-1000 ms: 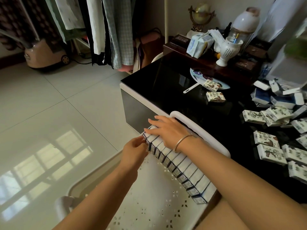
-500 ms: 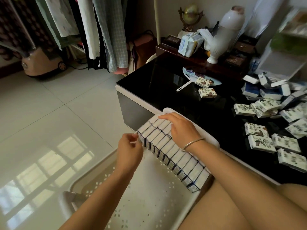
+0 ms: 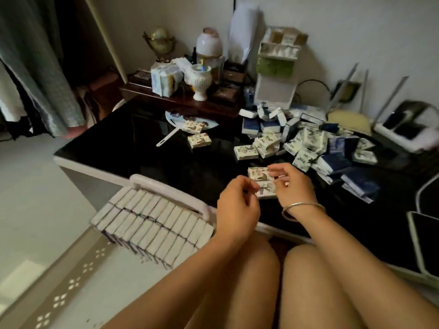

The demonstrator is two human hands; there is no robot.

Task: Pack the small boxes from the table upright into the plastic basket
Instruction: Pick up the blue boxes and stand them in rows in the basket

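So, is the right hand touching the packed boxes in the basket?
Apart. Head view: right hand is over the table, well clear of the packed boxes.

The left hand [image 3: 237,207] is covering the left end of the lower small box [image 3: 267,189], and its curled fingers are hiding whether they are pinching it. The right hand [image 3: 293,184] is masking that box's right end and a corner of the upper box [image 3: 257,174]; motion blur is leaving any contact unclear. The packed boxes [image 3: 152,222] are hiding the far wall of the basket [image 3: 166,186], and the left forearm and bottom edge are cutting it off. Print on the loose pile [image 3: 308,143] is blurring beyond reading. The right edge is cropping a dark-screened tablet [image 3: 425,243]
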